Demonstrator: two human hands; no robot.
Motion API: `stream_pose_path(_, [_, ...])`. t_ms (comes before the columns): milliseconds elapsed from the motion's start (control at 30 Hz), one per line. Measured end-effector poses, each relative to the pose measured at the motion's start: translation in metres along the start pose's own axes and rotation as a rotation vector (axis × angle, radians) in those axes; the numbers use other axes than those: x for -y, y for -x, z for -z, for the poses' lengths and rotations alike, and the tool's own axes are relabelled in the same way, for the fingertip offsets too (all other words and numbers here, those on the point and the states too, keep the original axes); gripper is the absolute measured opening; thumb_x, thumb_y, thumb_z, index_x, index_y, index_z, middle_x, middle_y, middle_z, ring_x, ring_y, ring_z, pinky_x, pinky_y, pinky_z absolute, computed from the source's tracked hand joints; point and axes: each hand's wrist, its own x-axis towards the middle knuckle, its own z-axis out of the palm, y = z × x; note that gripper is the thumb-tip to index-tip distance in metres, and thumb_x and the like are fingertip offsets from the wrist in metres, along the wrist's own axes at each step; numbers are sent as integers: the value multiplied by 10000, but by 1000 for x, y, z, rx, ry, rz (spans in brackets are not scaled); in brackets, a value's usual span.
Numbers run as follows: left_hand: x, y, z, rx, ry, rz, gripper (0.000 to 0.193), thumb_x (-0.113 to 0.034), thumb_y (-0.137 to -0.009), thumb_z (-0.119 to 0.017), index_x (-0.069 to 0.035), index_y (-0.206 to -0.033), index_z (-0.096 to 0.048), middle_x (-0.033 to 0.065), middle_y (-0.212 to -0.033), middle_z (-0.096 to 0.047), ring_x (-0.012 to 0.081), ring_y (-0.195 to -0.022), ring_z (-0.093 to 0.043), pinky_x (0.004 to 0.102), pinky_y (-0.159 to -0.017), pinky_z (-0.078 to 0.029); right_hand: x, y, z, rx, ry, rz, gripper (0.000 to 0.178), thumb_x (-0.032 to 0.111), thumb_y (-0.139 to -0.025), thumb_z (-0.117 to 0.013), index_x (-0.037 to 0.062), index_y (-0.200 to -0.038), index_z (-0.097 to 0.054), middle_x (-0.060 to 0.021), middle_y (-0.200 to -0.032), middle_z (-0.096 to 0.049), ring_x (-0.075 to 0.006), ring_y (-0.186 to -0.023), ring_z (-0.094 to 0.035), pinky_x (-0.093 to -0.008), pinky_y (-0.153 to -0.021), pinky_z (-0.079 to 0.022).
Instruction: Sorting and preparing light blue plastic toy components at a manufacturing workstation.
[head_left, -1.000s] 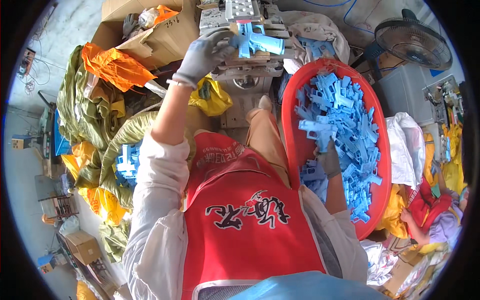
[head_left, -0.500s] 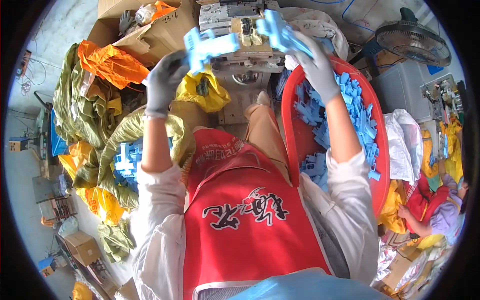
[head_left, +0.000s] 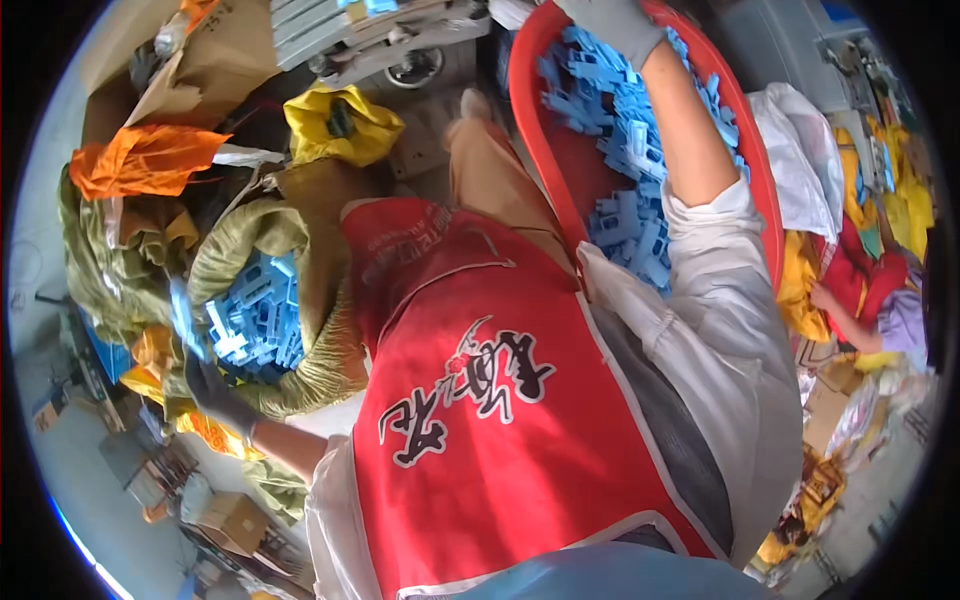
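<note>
A blurred blue piece (head_left: pixel 184 318) is held in the gloved left hand (head_left: pixel 213 392) beside the left rim of an olive sack (head_left: pixel 325 345) filled with blue parts (head_left: pixel 258 318), while the gloved right hand (head_left: pixel 622 30) is held well apart over the far end of a red tub (head_left: pixel 541 145), where its grip cannot be told.

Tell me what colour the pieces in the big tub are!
The pieces are light blue, best seen in the head view.

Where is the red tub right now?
In the head view, the red tub is upper right, left of the white sack, partly behind the right forearm.
</note>
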Motion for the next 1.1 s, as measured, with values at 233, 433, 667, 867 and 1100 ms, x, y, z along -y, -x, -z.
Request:
stream_pose_path(233, [-5,7,27,-174,-450,-13,363,-264,-951,-529,-1,-1193,-595,108,-1166,-629,212,-1056,-596,295,-921,-461,-7,189,-59,847,245,-868,410,246,-865,-506,133,-1259,-501,-164,-1209,-558,-359,-1081,-545,-425,-917,-451])
stream_pose_path(433, [-48,7,-14,39,-293,-42,299,-141,-962,-497,44,-1184,-573,102,-1169,-611,171,-1009,-584,285,-912,-456,-5,277,-108,825,627,-876,451,108,-887,-398,231,-1316,-457,-59,-1234,-553,-244,-1237,-434,-419,-932,-448])
stream_pose_path(667, [-39,-3,-46,124,-243,13,282,-140,-952,-518,29,-1163,-598,79,-1114,-633,145,-967,-600,268,-846,-490,-10,315,-106,811,380,-984,334,228,-873,-496,203,-1202,-547,-169,-1084,-622,-324,-1071,-578,-472,-891,-462])
stream_pose_path(867, [-37,-5,-59,180,-75,18,280,-145,-941,-533,32,-1145,-609,69,-1066,-655,144,-963,-605,263,-858,-485,-14,301,-77,438,302,-912,384,286,-905,-475,123,-1252,-499,-217,-1130,-591,-419,-1025,-568,-469,-896,-454])
stream_pose_path(1100, [-67,0,-101,224,-237,-16,228,-121,-905,-585,1,-1084,-656,65,-1015,-687,107,-898,-608,255,-815,-483,-34,299,-118,844,549,-1286,464,502,-895,-483,201,-1245,-526,-178,-1134,-617,-386,-1037,-592,-489,-822,-486])
